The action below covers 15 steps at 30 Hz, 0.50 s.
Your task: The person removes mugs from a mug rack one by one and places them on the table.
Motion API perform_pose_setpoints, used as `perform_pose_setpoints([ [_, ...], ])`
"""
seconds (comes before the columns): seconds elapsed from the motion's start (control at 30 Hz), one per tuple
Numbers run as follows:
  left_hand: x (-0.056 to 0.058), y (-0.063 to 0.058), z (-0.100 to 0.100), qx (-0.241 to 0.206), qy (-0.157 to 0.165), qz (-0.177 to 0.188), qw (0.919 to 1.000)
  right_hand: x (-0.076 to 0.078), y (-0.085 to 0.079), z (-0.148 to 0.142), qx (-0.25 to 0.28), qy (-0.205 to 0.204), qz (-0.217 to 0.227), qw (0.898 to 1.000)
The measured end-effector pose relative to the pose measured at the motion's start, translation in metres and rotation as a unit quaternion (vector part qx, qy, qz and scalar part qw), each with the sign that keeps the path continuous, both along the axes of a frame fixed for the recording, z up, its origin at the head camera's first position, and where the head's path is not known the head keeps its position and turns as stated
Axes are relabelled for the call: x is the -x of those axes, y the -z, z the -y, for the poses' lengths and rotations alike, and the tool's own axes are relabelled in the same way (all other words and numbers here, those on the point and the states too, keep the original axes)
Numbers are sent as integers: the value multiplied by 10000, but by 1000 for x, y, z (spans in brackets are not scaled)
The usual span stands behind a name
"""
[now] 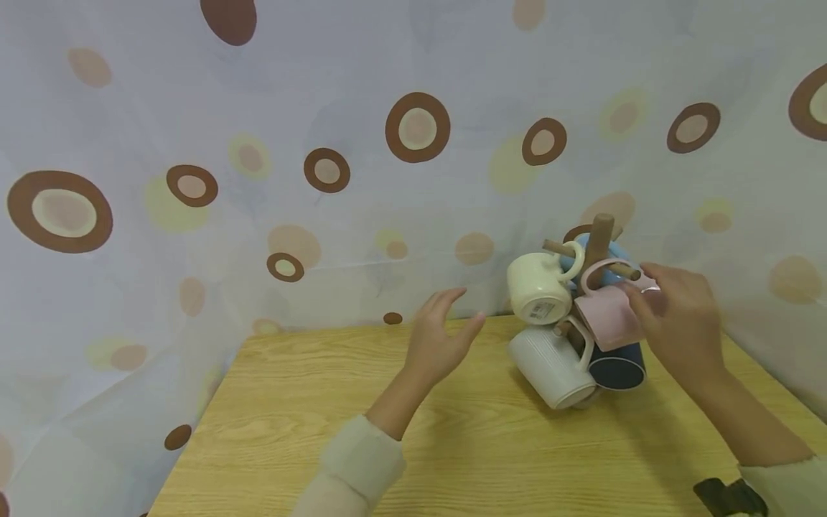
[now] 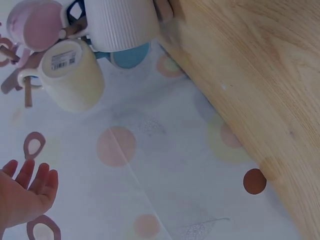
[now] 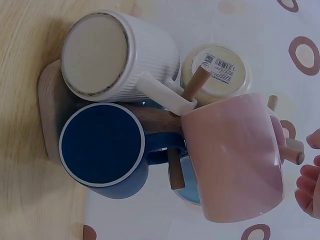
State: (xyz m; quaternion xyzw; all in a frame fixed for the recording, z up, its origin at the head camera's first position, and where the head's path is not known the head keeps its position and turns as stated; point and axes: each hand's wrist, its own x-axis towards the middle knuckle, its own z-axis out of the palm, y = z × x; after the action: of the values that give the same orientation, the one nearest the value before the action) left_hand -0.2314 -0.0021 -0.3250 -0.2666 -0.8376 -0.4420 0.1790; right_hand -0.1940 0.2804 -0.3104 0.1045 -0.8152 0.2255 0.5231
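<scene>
A wooden mug tree [image 1: 602, 233] stands at the table's back right, hung with several mugs. The pink mug [image 3: 235, 160] hangs by its handle from an upper peg. My right hand [image 1: 685, 323] is beside it with fingers loosely bent; the right wrist view shows a gap between fingertips and mug. Left of the tree, my left hand [image 1: 436, 345] is held above the table, thumb and fingers spread around nothing. Nearest to it are the cream mug [image 1: 533, 287] and the white ribbed mug [image 1: 549, 366]. A dark blue mug [image 3: 102, 145] hangs low; a light blue mug [image 3: 189, 187] is mostly hidden behind.
The wood-grain table [image 1: 310, 431] meets a pale curtain-like backdrop [image 1: 362, 237] with brown and peach circles. The tree's wooden base [image 3: 47, 110] rests on the tabletop. Near the right sleeve a small black object [image 1: 730, 497] shows at the lower edge.
</scene>
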Motion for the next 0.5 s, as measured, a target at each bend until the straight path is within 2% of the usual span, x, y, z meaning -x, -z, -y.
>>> perform_pose_setpoints([
  [0.13, 10, -6, -15, -283, 63, -29, 9996, 3, -2, 1, -24, -3, 66, 10000],
  [0.23, 17, -8, -24, -434, 144, 153, 9988, 6, -1, 2, 34, 26, 133, 9999],
  [0.37, 25, -9, -32, -445, 255, 395, 9979, 6, 1, 3, 72, 69, 209, 9997],
  [0.5, 30, -10, -37, -395, 251, 426, 9980, 7, 1, 1, -4, 104, 231, 9997],
])
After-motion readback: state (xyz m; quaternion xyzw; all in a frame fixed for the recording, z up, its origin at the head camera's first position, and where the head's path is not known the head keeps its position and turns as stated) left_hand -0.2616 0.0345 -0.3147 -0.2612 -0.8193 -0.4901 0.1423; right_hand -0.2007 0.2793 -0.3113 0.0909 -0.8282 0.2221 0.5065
